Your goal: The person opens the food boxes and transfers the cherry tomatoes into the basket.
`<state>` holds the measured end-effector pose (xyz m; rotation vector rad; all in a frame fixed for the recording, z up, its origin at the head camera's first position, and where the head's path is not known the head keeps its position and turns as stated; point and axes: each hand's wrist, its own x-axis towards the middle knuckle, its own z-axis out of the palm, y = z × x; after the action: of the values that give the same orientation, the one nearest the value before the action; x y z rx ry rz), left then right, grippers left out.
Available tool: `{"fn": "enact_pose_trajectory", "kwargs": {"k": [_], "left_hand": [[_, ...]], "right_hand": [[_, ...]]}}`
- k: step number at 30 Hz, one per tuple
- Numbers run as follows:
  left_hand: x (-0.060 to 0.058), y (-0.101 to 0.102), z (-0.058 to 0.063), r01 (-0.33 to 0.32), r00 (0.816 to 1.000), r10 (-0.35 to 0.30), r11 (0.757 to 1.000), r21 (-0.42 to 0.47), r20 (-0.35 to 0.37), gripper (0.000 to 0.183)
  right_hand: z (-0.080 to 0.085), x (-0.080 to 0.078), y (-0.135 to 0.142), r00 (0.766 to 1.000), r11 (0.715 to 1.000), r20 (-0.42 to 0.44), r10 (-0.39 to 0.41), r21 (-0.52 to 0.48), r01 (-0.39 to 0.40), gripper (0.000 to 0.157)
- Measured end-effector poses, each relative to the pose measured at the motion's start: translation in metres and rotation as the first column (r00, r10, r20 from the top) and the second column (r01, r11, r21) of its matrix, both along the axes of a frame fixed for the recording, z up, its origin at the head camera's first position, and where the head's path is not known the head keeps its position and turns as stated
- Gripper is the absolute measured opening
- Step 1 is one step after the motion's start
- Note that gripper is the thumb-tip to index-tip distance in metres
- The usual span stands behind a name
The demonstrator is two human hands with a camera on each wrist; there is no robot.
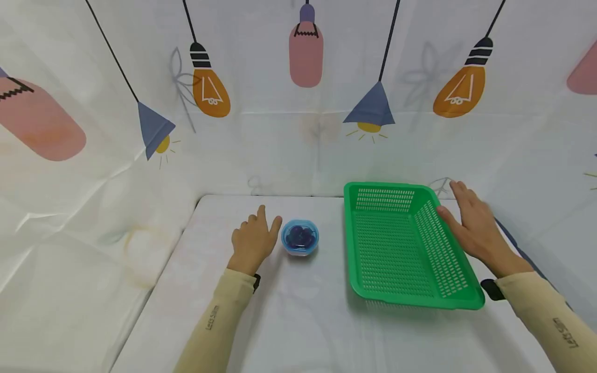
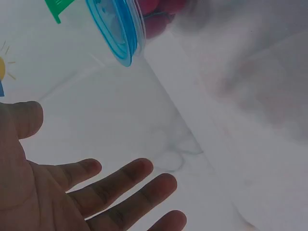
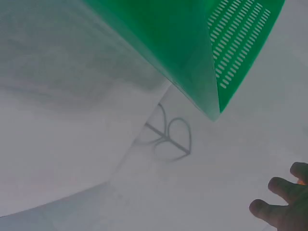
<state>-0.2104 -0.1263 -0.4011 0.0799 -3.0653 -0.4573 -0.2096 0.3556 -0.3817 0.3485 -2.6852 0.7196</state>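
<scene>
A small clear tub (image 2: 140, 29) with a blue lid (image 1: 300, 248) stands on the white-covered table (image 1: 308, 321). Round contents show through it, dark in the head view and red in the left wrist view. Just left of the tub, my left hand (image 1: 254, 238) has its fingers spread and holds nothing. A green slotted plastic basket (image 1: 389, 254) sits to the right, with nothing inside. By its right rim is my right hand (image 1: 482, 233), fingers extended and thumb near the rim; whether the thumb touches it I cannot tell.
Behind the table hangs a white sheet (image 1: 261, 150) printed with lamps and bulbs. The table's left edge (image 1: 158, 282) runs beside a sheet on that side. A black band (image 1: 492, 289) circles the right wrist, close to the basket's near right corner.
</scene>
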Motion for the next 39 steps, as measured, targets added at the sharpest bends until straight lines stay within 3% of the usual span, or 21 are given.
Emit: {"fn": "enact_pose_trajectory", "kwargs": {"k": [4,8,13,17,23,27,39], "left_hand": [[0.006,-0.009,-0.010,-0.010,0.999,0.005,0.992,0.125,0.042,0.081],[0.016,-0.015,-0.021,-0.014,0.997,-0.011,0.949,0.314,0.078,0.083],[0.029,-0.017,-0.034,-0.018,0.999,0.000,0.934,0.358,0.052,0.078],[0.033,-0.015,-0.039,-0.015,0.999,0.000,0.916,0.400,0.037,0.076],[0.035,-0.012,-0.046,-0.044,0.996,-0.007,0.840,0.542,0.092,0.074],[0.033,-0.010,-0.053,-0.048,0.990,-0.044,0.786,0.616,0.133,0.074],[0.027,-0.003,-0.076,-0.035,0.986,-0.096,0.685,0.727,0.138,0.075]], "right_hand": [[0.000,0.001,-0.006,1.000,1.000,0.011,-0.002,-0.021,0.002,0.073],[0.002,0.003,-0.011,1.000,0.999,0.009,0.006,-0.045,-0.005,0.072],[0.001,0.003,-0.017,0.999,0.995,0.030,0.040,-0.092,-0.037,0.072],[0.000,0.002,-0.020,0.998,0.994,0.033,0.047,-0.104,-0.044,0.072],[0.003,0.005,-0.024,0.998,0.995,0.042,0.047,-0.094,-0.043,0.074],[0.004,0.013,-0.029,0.998,0.995,0.039,0.045,-0.091,-0.041,0.078],[0.003,0.041,-0.061,0.998,0.986,0.046,0.035,-0.162,-0.027,0.083]]}}
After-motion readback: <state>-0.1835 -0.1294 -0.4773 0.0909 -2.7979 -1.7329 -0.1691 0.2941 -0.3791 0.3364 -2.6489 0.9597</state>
